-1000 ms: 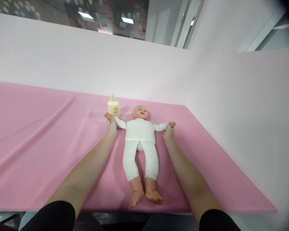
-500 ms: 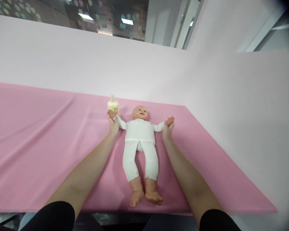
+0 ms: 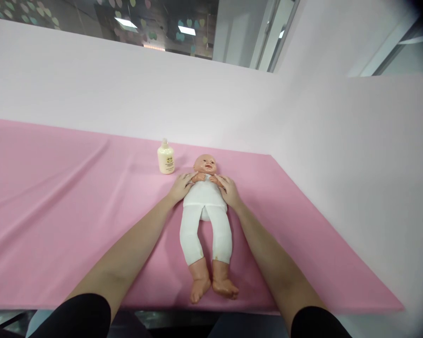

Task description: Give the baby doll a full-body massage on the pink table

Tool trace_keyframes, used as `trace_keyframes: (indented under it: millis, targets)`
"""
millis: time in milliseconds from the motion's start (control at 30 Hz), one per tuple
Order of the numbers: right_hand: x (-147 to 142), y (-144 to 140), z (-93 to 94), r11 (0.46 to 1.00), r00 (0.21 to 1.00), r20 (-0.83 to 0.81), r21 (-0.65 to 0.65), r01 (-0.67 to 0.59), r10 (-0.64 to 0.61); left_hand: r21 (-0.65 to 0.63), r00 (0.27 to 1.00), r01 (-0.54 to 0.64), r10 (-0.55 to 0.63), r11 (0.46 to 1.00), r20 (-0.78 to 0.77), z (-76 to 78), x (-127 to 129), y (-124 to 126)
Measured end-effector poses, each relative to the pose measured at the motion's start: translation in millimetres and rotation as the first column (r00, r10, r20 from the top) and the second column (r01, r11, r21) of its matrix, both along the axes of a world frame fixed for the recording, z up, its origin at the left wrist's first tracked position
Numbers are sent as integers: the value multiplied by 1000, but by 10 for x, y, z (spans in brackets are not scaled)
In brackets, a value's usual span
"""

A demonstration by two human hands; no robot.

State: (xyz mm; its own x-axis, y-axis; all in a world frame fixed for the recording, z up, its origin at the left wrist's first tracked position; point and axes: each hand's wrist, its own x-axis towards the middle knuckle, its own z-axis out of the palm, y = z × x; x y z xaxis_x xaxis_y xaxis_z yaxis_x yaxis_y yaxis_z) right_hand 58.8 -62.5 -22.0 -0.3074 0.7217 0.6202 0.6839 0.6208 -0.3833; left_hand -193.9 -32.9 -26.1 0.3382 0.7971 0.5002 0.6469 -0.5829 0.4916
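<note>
A: On the pink desk [image 3: 74, 188], what do you make out?

B: A doll [image 3: 205, 216] lies face up in the middle, head toward the back wall [image 3: 127, 94], feet toward the near edge. It wears a white top and white leggings; feet and head are bare.

A: And the hands?

B: The left hand [image 3: 181, 186] sits at the doll's left side of the chest as seen here, the right hand [image 3: 228, 190] at the other side. Each has its grip closed lightly over one of the doll's arms, and the two little arms are folded in so the doll's hands meet just under its chin.

A: So how far along is it?

B: I judge the arms are brought fully to the chest. The legs lie straight and untouched. A bottle [image 3: 165, 158] stands upright just beyond the left hand, apart from it, cap on as far as I can tell.

A: Room to move?

B: Plenty to the left, where the cloth runs wide with only soft folds. To the right the desk ends sooner, against a pale side wall [image 3: 356, 188]. The doll's feet lie close to the near edge; the head is near the back wall.
</note>
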Motion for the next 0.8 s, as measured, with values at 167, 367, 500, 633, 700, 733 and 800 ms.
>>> trace_keyframes:
  millis: [167, 367, 500, 633, 700, 733, 800]
  targets:
    - [-3, 21, 6, 1000, 997, 73, 14, 18, -19, -5, 1000, 16, -16, 1000, 8, 23, 8, -7]
    - [18, 30, -23, 1000, 1000, -2, 14, -11, 11, -4, 991, 30, -29, 1000, 127, -1, -4, 2]
    - [51, 36, -62, 999, 985, -174, 23, 23, -19, 17, 962, -1, -3, 1000, 274, 13, -11, -48]
    - [64, 34, -38, 1000, 894, -447, -3, 8, -9, -8, 864, -43, 41, 999, 501, 31, -30, -70]
    - [75, 47, -15, 1000, 817, -576, -5, -16, 10, -57, 782, -97, 112, 994, 613, 8, -59, -33]
    - [87, 62, -11, 1000, 777, -630, 2, -15, 13, -90, 731, -124, 152, 988, 665, -15, -80, -1]
    - [136, 115, -34, 999, 692, -722, 10, 35, -17, -162, 616, -163, 228, 973, 754, -81, -134, 86]
